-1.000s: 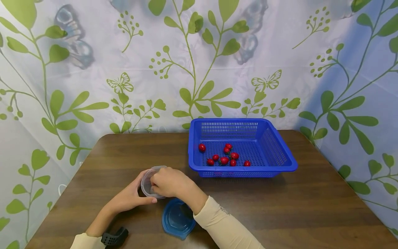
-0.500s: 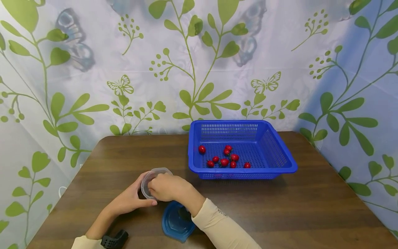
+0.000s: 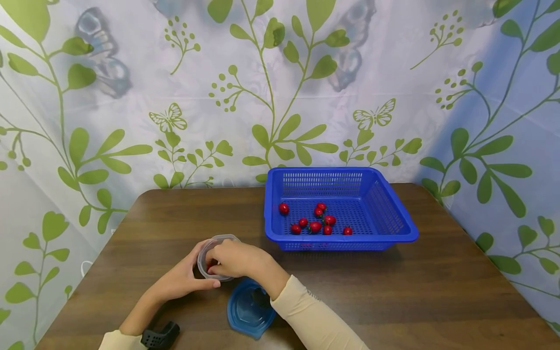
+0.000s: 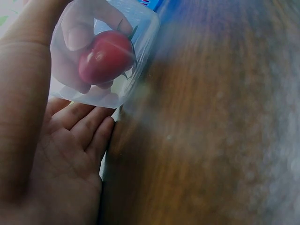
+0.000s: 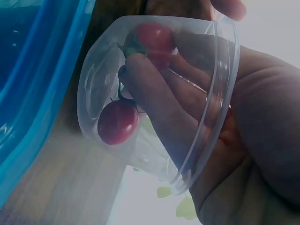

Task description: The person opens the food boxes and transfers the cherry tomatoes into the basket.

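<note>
My left hand (image 3: 181,281) grips a small clear plastic container (image 3: 209,258) on the brown table (image 3: 393,291), tipped toward my right hand. The right hand (image 3: 234,260) has its fingers inside the container's mouth and pinches a red cherry tomato (image 4: 105,63). In the right wrist view the fingers (image 5: 154,103) show through the clear container (image 5: 98,89): one tomato (image 5: 153,36) is at the fingertips and a second tomato (image 5: 117,123) lies lower inside. My left hand's palm (image 4: 70,154) rests on the table beside the clear container (image 4: 140,23).
A blue lid (image 3: 248,310) lies on the table under my right forearm. A blue mesh basket (image 3: 385,214) stands at the back right and holds several cherry tomatoes (image 3: 315,226). A leaf-patterned cloth backs the table.
My right hand's fingers have moved slightly further into the container. The left hand keeps its hold and has hardly moved.
</note>
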